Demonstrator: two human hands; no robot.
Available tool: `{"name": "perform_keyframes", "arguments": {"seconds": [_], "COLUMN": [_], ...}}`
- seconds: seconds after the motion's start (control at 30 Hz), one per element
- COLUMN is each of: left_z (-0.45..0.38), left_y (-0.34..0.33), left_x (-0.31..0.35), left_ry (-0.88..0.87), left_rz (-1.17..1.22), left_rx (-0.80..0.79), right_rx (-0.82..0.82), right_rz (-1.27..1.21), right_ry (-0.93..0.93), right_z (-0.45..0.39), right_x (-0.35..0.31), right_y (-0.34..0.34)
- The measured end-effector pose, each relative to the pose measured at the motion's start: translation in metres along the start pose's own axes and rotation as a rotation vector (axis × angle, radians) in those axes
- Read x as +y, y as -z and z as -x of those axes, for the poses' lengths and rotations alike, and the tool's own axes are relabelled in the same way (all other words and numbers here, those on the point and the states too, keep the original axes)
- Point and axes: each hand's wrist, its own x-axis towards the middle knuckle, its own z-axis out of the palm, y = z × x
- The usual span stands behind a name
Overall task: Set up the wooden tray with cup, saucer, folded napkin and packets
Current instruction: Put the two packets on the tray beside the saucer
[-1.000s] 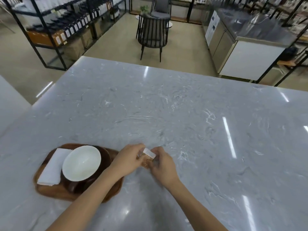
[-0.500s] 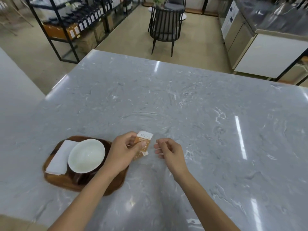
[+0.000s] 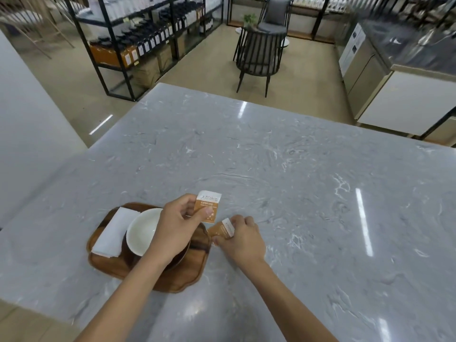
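Head view: each hand's fingers (image 3: 206,213) pinch one packet (image 3: 207,206) beside tray (image 3: 172,280).

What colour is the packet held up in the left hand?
Orange-brown with a white top band, seen in the head view: packet, left hand.

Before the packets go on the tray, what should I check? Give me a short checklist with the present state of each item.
1. Left hand grips a packet: ok.
2. Right hand grips the second packet: ok.
3. Napkin lies folded on the tray: ok.
4. Cup stands on the saucer: ok.
5. Free tray space for the packets: ok, bare wood at the near right.
6. Packets sealed: cannot tell.
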Motion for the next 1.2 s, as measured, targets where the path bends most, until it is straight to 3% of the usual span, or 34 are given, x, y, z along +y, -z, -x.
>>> {"name": "perform_keyframes", "arguments": {"seconds": [0.13, 0.4, 0.5, 0.93, 1.2], "left_z": [0.007, 0.021, 0.027, 0.062, 0.081], "left_y": [0.005, 0.008, 0.006, 0.013, 0.002], "left_x": [-0.004, -0.015, -0.017, -0.032, -0.036], "left_ry": [-0.004, 0.041, 0.075, 0.007, 0.059], "left_rz": [0.008, 0.036, 0.131, 0.179, 0.301], "left_rx": [-0.006, -0.047, -0.075, -0.167, -0.256], "right_rx": [-0.009, -0.08, -0.127, -0.169, -0.244], "right_rz": [-0.045, -0.79, -0.911, -1.028, -1.067], "right_ry": [0.02, 0.048, 0.081, 0.031, 0.029], "right_z": [0.0, 0.04, 0.057, 0.088, 0.096], "right_x": [0.005, 0.006, 0.002, -0.004, -0.003], "right_y": [0.005, 0.041, 0.054, 0.053, 0.042]}}
